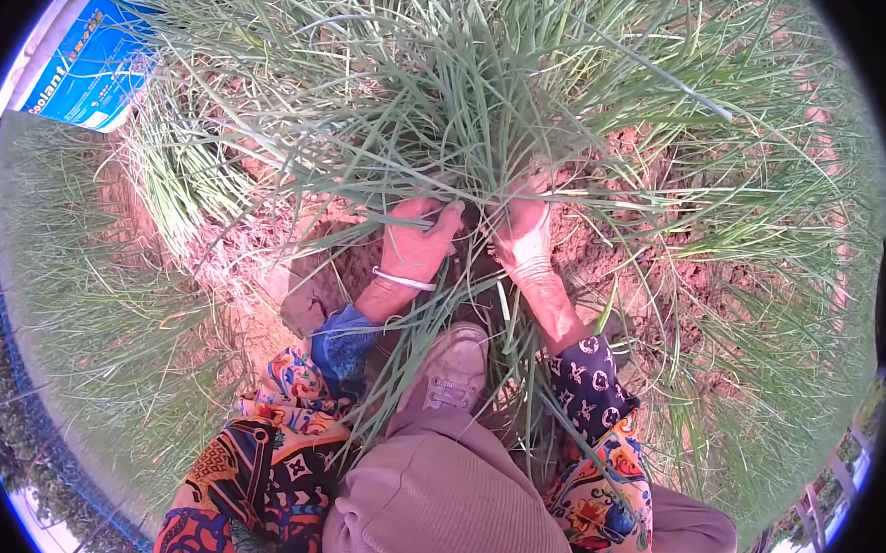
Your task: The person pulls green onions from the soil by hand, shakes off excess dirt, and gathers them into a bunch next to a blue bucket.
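Low in the middle of the view, my left hand point(414, 247), with a pale bangle point(404, 279) at its wrist, is closed at the base of a clump of green onions point(473, 88). Its thumb presses against curled fingers, and some leaves pass across it. On the other side of the same clump, my right hand point(523, 233) is closed around the stalks, its fingertips partly hidden by leaves. The long thin leaves fan out beyond both hands, and some hang down over my shoe point(450, 367).
To the left, a gathered bundle of green onions point(173, 177) lies on the soil with its pale ends towards me. A blue and white bucket point(94, 58) stands at the upper left. Reddish loose soil point(615, 250) shows right of my hands, with more growing plants point(765, 243) around.
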Demonstrator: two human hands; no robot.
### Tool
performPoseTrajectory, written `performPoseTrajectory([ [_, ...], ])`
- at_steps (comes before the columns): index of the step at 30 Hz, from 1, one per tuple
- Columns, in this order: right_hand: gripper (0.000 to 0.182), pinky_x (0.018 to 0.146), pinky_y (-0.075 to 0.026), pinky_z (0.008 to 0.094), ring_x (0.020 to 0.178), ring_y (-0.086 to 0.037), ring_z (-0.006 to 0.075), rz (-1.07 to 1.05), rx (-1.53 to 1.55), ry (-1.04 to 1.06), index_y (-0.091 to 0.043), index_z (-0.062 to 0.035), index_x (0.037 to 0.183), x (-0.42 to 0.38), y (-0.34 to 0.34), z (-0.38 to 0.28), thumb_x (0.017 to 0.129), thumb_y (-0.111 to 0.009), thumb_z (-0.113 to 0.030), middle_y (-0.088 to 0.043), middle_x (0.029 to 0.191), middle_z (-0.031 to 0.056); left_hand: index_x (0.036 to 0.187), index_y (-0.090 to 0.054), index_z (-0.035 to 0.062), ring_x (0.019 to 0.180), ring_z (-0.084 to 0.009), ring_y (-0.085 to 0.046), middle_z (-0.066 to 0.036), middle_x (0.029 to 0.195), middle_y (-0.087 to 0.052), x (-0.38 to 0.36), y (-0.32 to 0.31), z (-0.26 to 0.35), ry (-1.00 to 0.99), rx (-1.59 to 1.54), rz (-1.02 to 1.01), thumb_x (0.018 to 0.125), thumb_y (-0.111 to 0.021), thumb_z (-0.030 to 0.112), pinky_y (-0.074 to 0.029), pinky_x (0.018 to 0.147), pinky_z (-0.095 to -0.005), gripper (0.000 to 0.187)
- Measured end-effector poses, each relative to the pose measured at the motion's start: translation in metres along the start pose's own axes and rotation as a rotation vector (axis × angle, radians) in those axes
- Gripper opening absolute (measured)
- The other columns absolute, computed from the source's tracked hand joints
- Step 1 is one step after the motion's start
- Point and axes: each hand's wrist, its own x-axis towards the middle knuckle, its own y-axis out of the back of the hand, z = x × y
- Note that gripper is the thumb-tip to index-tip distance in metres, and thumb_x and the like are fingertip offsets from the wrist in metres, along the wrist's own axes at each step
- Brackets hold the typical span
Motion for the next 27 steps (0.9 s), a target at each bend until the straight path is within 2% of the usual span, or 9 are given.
performPoseTrajectory([
  [2,0.010,0.054,-0.046,0.0362,0.064,-0.060,0.0281,0.212,0.226,-0.183,-0.060,-0.0037,0.090,-0.014,-0.003,0.024,0.081,-0.060,-0.008,-0.059,0.076,0.0135,0.105,-0.059,0.0044,0.049,-0.0058,-0.050,-0.004,0.074,-0.062,-0.002,-0.001,0.004,-0.013,-0.072,0.004,0.085,-0.061,0.009,-0.040,0.042,-0.0192,0.021],
  [4,0.013,0.048,-0.042,0.0258,0.054,-0.055,0.0119,0.308,0.750,-0.600,-0.059,-0.0055,0.089,-0.013,0.038,-0.008,0.087,-0.062,-0.018,-0.059,0.071,0.0048,0.106,-0.058,0.0055,0.048,-0.0040,-0.049,-0.003,0.072,-0.061,-0.004,0.001,0.002,-0.031,-0.053,-0.002,0.087,-0.060,0.013,-0.038,0.041,-0.0182,0.021],
  [5,0.019,0.044,-0.038,0.0197,0.051,-0.048,0.0026,0.359,0.760,-0.572,-0.058,-0.0073,0.091,-0.017,0.043,-0.002,0.089,-0.061,-0.026,-0.056,0.068,-0.0020,0.106,-0.058,0.0056,0.048,-0.0036,-0.049,-0.003,0.072,-0.061,-0.005,0.001,0.001,-0.039,-0.040,0.002,0.087,-0.060,0.013,-0.038,0.041,-0.0181,0.020],
  [10,0.009,0.050,-0.041,0.0193,0.058,-0.049,0.0027,0.394,0.753,-0.576,-0.061,-0.0060,0.091,-0.018,0.040,0.016,0.088,-0.060,-0.015,-0.058,0.075,-0.0033,0.103,-0.057,0.0054,0.047,-0.0038,-0.049,-0.002,0.071,-0.061,-0.001,0.000,-0.010,-0.235,0.028,0.000,0.088,-0.059,0.014,-0.039,0.042,-0.0181,0.018],
  [14,0.005,0.058,-0.045,0.0219,0.065,-0.053,0.0059,0.468,0.738,-0.375,-0.062,-0.0033,0.088,-0.007,0.017,0.020,0.084,-0.059,-0.002,-0.060,0.078,-0.0006,0.103,-0.057,0.0063,0.053,-0.0047,-0.051,-0.002,0.072,-0.061,-0.009,0.004,0.007,-0.058,0.027,-0.033,0.088,-0.058,0.013,-0.041,0.044,-0.0193,0.016],
  [15,0.007,0.057,-0.047,0.0217,0.058,-0.055,0.0074,0.352,0.699,-0.594,-0.062,-0.0018,0.089,-0.005,0.023,0.013,0.082,-0.060,0.000,-0.060,0.073,0.0010,0.102,-0.057,0.0076,0.059,-0.0053,-0.054,-0.002,0.073,-0.060,-0.010,0.005,0.007,-0.036,0.025,-0.038,0.088,-0.058,0.013,-0.043,0.046,-0.0205,0.016],
  [20,0.012,0.050,-0.047,0.0233,0.056,-0.058,0.0084,-0.048,0.771,-0.597,-0.068,0.0001,0.091,0.003,0.015,-0.003,0.082,-0.060,-0.003,-0.064,0.070,0.0046,0.103,-0.057,0.0073,0.059,-0.0057,-0.054,-0.002,0.073,-0.061,-0.011,0.005,0.006,-0.039,0.006,-0.038,0.087,-0.058,0.012,-0.043,0.046,-0.0209,0.016],
  [25,0.017,0.062,-0.051,0.0378,0.067,-0.064,0.0299,0.073,0.118,-0.214,-0.067,-0.0009,0.090,0.026,-0.011,-0.013,0.076,-0.065,-0.009,-0.066,0.077,0.0174,0.104,-0.057,0.0047,0.047,-0.0042,-0.047,-0.002,0.070,-0.061,-0.009,0.004,0.002,-0.086,0.021,-0.013,0.087,-0.058,0.012,-0.038,0.042,-0.0186,0.018],
  [27,0.016,0.066,-0.050,0.0416,0.073,-0.063,0.0356,-0.084,-0.132,-0.232,-0.066,-0.0005,0.086,0.035,-0.009,-0.027,0.074,-0.066,-0.011,-0.064,0.078,0.0208,0.103,-0.057,0.0050,0.046,-0.0043,-0.047,-0.003,0.070,-0.061,-0.007,0.004,0.000,-0.099,0.026,-0.015,0.087,-0.059,0.012,-0.038,0.042,-0.0185,0.018],
])
